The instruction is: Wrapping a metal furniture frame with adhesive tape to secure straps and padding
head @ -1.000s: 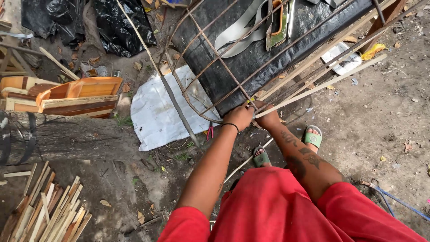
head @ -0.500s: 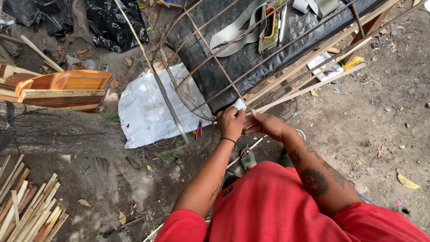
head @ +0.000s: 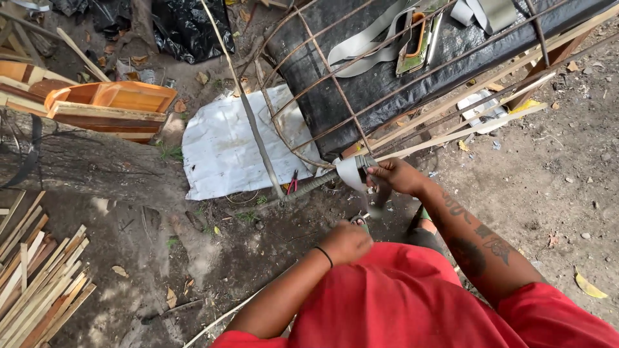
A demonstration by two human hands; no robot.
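Person in red shirt, seen from above, working over bare dirt ground. Right hand (head: 394, 175) up at the rim of a bent wire frame (head: 335, 103), fingers closed around a pale grey strip (head: 351, 174) where it wraps the frame's lower edge; the strip runs down from there toward the left hand. Left hand (head: 346, 243) lower, near the body, closed in a fist with a black band at the wrist; it appears to grip the strip's lower end, though the end itself is hidden. Frame leans over a black sheet (head: 380, 71) carrying a loose grey strap and a green-and-orange tool (head: 416, 42). Small red-handled pliers (head: 292, 184) lie just beside the frame on a white sheet (head: 232, 145). Wooden box (head: 109, 106) to the left; bundle of thin sticks (head: 35, 277) at lower left.
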